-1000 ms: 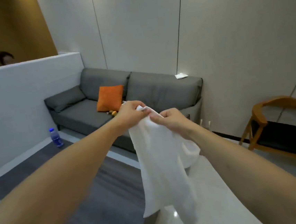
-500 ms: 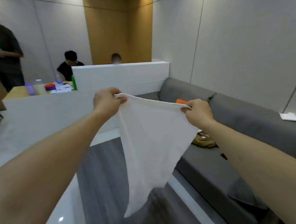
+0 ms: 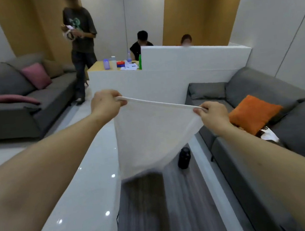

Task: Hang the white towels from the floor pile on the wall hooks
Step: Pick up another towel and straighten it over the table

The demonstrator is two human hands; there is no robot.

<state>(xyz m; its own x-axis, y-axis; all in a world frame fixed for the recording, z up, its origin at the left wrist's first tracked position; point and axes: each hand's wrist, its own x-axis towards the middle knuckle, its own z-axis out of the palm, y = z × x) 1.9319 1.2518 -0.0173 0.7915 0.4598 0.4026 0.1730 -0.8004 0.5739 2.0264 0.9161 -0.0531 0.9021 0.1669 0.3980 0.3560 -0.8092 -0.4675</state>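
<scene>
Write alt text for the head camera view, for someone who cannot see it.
Two bare hands, left hand and right hand, hold a white towel stretched out by its top edge, in front of the person. Behind it stand a white partition, grey sofas on either side, an orange cushion and three other people.

two bare forearms, no sleeves; left hand [image 3: 106,105], right hand [image 3: 213,116].

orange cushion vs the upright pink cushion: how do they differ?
Colour: the orange cushion is bright orange, the upright pink cushion a muted pink.
Place: the orange one sits on the grey sofa on the right, the pink one on the grey sofa on the left.
Shared: both are square and lean against a sofa back.
</scene>
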